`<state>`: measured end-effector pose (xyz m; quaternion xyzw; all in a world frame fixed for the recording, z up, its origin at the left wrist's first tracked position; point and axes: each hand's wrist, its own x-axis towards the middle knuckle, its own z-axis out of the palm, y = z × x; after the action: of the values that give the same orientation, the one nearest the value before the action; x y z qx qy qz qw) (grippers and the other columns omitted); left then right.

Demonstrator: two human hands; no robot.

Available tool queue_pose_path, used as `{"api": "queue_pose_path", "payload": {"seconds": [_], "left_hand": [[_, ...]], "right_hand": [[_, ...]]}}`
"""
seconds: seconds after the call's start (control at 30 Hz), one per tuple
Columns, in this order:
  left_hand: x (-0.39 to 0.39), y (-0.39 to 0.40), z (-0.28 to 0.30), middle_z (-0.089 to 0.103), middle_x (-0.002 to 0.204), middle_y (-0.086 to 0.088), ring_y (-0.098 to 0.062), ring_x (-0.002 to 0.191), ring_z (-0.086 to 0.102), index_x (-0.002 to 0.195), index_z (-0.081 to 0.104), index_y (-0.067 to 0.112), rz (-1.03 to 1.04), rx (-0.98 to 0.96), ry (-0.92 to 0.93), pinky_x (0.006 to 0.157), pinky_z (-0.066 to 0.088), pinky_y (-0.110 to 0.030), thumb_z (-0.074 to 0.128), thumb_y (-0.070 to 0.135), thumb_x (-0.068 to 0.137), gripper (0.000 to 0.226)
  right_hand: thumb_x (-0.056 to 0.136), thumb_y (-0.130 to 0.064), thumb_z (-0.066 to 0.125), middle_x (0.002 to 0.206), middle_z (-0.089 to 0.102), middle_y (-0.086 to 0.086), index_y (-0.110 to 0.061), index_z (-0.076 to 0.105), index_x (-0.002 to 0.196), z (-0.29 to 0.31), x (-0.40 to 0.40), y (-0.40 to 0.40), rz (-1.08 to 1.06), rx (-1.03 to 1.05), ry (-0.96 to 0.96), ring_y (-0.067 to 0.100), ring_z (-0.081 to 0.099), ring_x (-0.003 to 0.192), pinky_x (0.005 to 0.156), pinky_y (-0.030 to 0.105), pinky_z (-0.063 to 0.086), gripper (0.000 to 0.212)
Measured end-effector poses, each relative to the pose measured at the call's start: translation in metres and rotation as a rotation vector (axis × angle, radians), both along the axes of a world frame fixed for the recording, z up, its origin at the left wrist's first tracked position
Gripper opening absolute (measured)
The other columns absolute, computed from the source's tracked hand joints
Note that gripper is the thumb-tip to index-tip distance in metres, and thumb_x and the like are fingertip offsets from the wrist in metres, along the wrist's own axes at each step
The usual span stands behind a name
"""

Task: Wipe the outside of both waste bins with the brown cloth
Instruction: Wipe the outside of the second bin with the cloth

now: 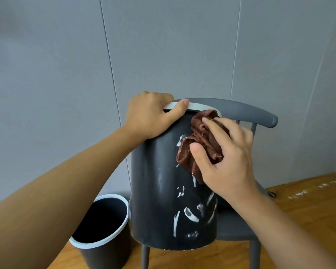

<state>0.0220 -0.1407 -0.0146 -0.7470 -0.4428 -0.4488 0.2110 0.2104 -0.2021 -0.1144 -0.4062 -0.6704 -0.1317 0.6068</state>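
Item: dark waste bin (pixel 155 191), centre frame, standing on a grey chair (pixel 241 228); my left hand (pixel 151 113) holds its pale rim. Item: brown cloth (pixel 200 140), bunched under my right hand (pixel 227 158), pressed high on the wall. White smears remain lower down (wiping unfinished). Item: second bin (pixel 103 247), lower left on the floor, apparently awaiting its turn.
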Motion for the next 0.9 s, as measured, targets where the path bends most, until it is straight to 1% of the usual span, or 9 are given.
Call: {"api": "queue_pose_path", "payload": {"seconds": [0.07,0.13,0.23,0.33,0.4,0.53,0.63,0.73,0.9], "left_hand": [[-0.002,0.001,0.000,0.023,0.044,-0.001,-0.014,0.045,0.025,0.054,0.021,0.018,0.012,0.002,-0.011,0.051,0.023,-0.033,0.040,0.067,0.087,0.062],[-0.004,0.001,0.000,0.021,0.044,-0.001,-0.014,0.045,0.024,0.054,0.020,0.018,0.022,0.010,-0.015,0.052,0.020,-0.032,0.040,0.067,0.087,0.062],[-0.006,0.001,-0.002,0.021,0.044,-0.001,-0.015,0.044,0.025,0.055,0.020,0.018,0.021,0.019,-0.008,0.051,0.020,-0.032,0.040,0.066,0.088,0.062],[-0.006,0.000,-0.001,0.022,0.044,-0.002,-0.016,0.044,0.026,0.055,0.021,0.018,0.033,0.019,-0.007,0.050,0.019,-0.031,0.040,0.066,0.088,0.062],[-0.007,-0.001,-0.001,0.021,0.045,-0.002,-0.016,0.045,0.025,0.055,0.020,0.018,0.034,0.009,-0.014,0.050,0.018,-0.032,0.039,0.067,0.087,0.061],[-0.010,0.000,-0.002,0.022,0.045,-0.002,-0.017,0.045,0.025,0.055,0.020,0.017,0.018,0.002,-0.009,0.051,0.018,-0.032,0.039,0.066,0.088,0.062],[-0.009,-0.001,-0.001,0.025,0.044,-0.002,-0.016,0.044,0.028,0.054,0.022,0.017,0.041,0.010,0.001,0.050,0.018,-0.032,0.037,0.067,0.088,0.062],[-0.005,-0.001,-0.001,0.024,0.042,-0.001,-0.014,0.043,0.027,0.052,0.023,0.019,0.004,0.024,0.009,0.049,0.019,-0.031,0.040,0.065,0.089,0.061],[-0.004,-0.002,-0.001,0.026,0.042,0.000,-0.015,0.042,0.029,0.054,0.025,0.017,0.001,0.037,0.031,0.048,0.020,-0.030,0.037,0.065,0.090,0.062]], "right_hand": [[0.104,-0.037,0.036,0.143,0.052,-0.003,-0.017,0.062,0.142,0.003,-0.004,-0.001,0.031,0.001,-0.022,0.016,0.035,0.127,0.112,0.021,0.026,0.050],[0.105,-0.032,0.030,0.135,0.050,-0.011,-0.019,0.063,0.140,0.008,-0.007,0.000,0.089,-0.044,0.023,0.012,0.036,0.126,0.109,0.015,0.025,0.050],[0.096,-0.042,0.052,0.130,0.050,-0.017,-0.026,0.062,0.136,0.011,-0.010,0.004,0.069,-0.098,0.038,0.016,0.042,0.122,0.104,0.004,0.022,0.044],[0.091,-0.045,0.061,0.128,0.053,-0.012,-0.025,0.063,0.134,0.010,-0.010,0.003,0.063,-0.110,-0.005,0.017,0.044,0.118,0.101,0.003,0.024,0.047],[0.091,-0.037,0.066,0.124,0.057,-0.006,-0.020,0.068,0.127,0.008,-0.009,-0.004,0.075,-0.055,-0.118,0.020,0.048,0.112,0.100,0.009,0.031,0.040],[0.089,-0.021,0.071,0.114,0.065,0.003,-0.013,0.077,0.114,0.003,-0.002,-0.012,0.133,0.080,-0.411,0.027,0.055,0.102,0.093,0.035,0.049,0.027],[0.091,-0.021,0.070,0.112,0.064,0.002,-0.016,0.077,0.118,0.020,0.000,-0.002,0.106,0.089,-0.386,0.028,0.054,0.099,0.089,0.041,0.049,0.029],[0.093,-0.017,0.069,0.127,0.064,0.002,-0.021,0.077,0.124,0.029,-0.007,0.006,0.060,0.109,-0.284,0.033,0.052,0.107,0.096,0.041,0.047,0.032],[0.094,-0.028,0.064,0.132,0.063,0.005,-0.020,0.073,0.130,0.010,-0.006,-0.012,-0.021,0.125,-0.501,0.034,0.048,0.102,0.082,0.051,0.050,0.038]]}}
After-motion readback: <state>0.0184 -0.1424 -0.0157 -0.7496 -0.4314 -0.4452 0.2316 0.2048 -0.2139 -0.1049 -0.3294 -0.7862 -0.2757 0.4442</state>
